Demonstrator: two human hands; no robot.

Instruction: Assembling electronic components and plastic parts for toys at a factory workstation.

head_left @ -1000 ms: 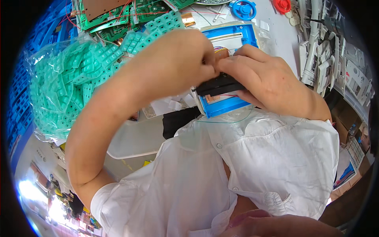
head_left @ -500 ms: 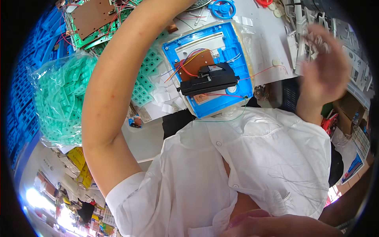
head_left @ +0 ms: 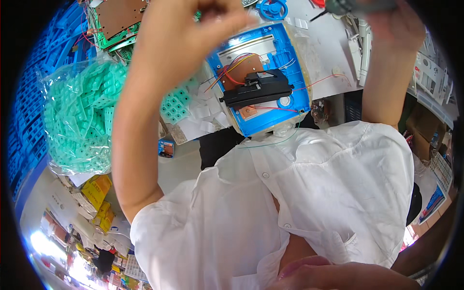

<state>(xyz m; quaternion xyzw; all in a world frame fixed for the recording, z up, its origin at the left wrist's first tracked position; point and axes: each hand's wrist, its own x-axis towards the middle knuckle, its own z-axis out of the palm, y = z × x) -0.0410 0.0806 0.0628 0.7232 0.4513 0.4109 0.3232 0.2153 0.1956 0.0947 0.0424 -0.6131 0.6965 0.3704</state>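
Blue housing (head_left: 266, 119) — likely light, stiff, fragile at the wires (head_left: 225, 70), best held by its rims — lies bodyward between left hand (head_left: 186, 41), grip too blurred to judge, and right hand (head_left: 398, 26), wrapped round a dark tool (head_left: 345, 6).

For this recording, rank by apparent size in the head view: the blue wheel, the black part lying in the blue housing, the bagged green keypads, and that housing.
Largest to smallest:
1. blue housing and bagged green keypads, too alike to rank
2. black part
3. blue wheel, at the top edge
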